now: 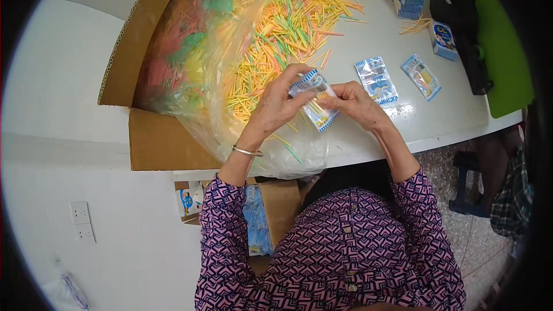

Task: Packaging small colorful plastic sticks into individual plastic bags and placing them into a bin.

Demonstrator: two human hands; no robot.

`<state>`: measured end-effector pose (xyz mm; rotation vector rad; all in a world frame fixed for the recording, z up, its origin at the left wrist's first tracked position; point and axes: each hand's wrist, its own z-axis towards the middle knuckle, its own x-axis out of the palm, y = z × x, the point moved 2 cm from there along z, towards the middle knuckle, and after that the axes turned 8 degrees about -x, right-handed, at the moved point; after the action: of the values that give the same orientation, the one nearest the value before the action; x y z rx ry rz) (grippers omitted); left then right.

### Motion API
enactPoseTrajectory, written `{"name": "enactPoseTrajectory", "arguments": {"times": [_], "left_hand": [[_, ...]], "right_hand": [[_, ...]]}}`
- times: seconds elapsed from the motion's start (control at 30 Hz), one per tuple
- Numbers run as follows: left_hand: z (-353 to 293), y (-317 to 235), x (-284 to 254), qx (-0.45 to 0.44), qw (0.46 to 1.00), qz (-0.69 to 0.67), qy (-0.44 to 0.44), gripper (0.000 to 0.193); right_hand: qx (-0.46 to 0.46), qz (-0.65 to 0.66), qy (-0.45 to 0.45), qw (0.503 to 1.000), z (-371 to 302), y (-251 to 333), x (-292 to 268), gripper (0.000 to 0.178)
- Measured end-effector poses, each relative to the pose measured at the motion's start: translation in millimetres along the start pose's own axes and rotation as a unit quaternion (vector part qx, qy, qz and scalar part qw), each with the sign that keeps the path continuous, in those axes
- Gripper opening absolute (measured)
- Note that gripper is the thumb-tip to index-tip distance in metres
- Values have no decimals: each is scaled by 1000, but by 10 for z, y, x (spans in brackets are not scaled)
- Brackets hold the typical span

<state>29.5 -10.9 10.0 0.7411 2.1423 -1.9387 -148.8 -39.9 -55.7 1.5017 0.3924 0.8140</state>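
Observation:
Between my hands is a small clear-and-blue packet [315, 82] with white printed parts, held tilted above the table's near edge. My left hand [279, 102] grips its left side, thumb across the front and fingers behind. My right hand [358, 105] pinches the packet's right side with thumb and forefinger; thin pale sticks show through the lower part. Just beyond my left hand spreads a heap of thin yellow, orange, pink and green sticks [294, 20]. Right of my hands lie a flat blue-and-white packet [377, 80] and another packet with sticks inside [421, 76].
At left, a cardboard box [161, 141] lies open, its plastic bag [296, 161] spilling sticks onto the white table [357, 23]. Stacked blue-and-white packets [408, 1], loose sticks [416, 26] and a black object [458, 23] stand far right. A dark stool [469, 187] is beyond the table's right edge.

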Motion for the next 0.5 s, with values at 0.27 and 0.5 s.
{"name": "enactPoseTrajectory", "arguments": {"times": [0.27, 0.5], "left_hand": [[204, -141, 310, 68, 997, -15, -32, 39], [150, -15, 89, 3, 994, -110, -29, 29]], "right_hand": [[-26, -12, -55, 998, -241, 188, -212, 28], [-46, -37, -128, 990, -356, 204, -434, 25]]}}
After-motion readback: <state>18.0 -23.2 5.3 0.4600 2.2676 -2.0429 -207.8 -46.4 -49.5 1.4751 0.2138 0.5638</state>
